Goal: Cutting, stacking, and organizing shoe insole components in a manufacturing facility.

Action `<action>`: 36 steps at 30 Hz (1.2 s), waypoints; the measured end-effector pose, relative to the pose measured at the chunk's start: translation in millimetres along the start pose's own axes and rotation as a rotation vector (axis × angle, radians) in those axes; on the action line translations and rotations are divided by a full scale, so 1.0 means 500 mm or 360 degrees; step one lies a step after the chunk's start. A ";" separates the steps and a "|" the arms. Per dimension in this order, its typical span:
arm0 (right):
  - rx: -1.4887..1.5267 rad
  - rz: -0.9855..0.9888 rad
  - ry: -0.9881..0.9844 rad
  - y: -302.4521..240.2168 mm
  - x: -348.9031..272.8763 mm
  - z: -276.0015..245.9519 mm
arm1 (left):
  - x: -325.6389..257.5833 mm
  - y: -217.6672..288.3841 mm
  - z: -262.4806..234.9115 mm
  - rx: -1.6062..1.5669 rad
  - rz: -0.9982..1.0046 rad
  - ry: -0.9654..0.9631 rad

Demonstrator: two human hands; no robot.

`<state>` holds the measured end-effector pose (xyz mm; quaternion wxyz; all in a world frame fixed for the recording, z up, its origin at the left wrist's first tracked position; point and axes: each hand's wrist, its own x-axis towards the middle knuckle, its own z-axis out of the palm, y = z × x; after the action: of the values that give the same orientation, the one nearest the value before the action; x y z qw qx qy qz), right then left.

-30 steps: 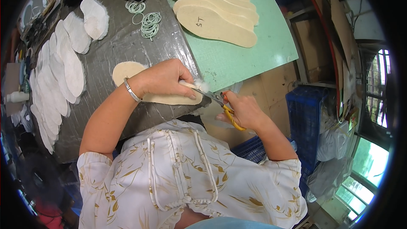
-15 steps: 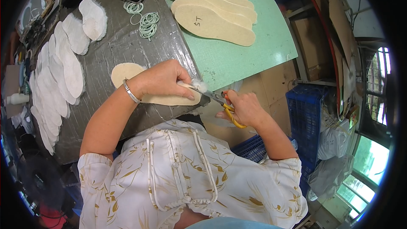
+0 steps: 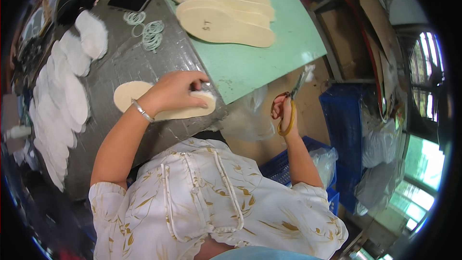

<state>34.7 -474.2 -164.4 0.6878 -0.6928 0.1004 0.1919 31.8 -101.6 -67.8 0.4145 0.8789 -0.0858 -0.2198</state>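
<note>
A cream shoe insole (image 3: 131, 92) with white fluff along its edge lies on the dark table near its front corner. My left hand (image 3: 173, 90) rests over its middle, thumb on the cream face and fingers curled at the far edge, holding it against the table. Off to the right, away from the table, my right hand (image 3: 278, 109) grips scissors (image 3: 298, 85) by their yellow-orange handles. The blades point up and to the right, with a tuft of white fluff (image 3: 309, 71) at the tip.
White fluffy insoles (image 3: 60, 91) overlap in a row at the left. Cream insoles (image 3: 226, 24) lie stacked on a green board (image 3: 288, 53). A black phone (image 3: 130, 0) and pale green rubber bands (image 3: 153, 34) lie at the back. Blue crates (image 3: 341, 120) stand at the right.
My right hand has drawn the scissors away from the insole, up and to the right, carrying fluff. My left hand's fingertips have parted from their pinch at the insole's edge.
</note>
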 end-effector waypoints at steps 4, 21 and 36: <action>0.0689 0.0754 0.0386 0.084 0.002 -0.088 | 0.009 -0.020 0.014 0.0098 0.0231 0.0431; -0.1957 -0.1270 0.0430 -0.109 -0.072 0.046 | 0.132 0.156 0.102 -0.0346 0.0203 0.0227; -0.0084 -0.0370 0.0832 0.038 -0.101 -0.100 | 0.237 0.130 0.222 -0.0138 0.0654 -0.0027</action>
<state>-12.5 -530.5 -162.4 0.6376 -0.7434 0.1892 -0.0707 88.4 -259.6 -117.3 0.4874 0.8223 -0.2573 -0.1415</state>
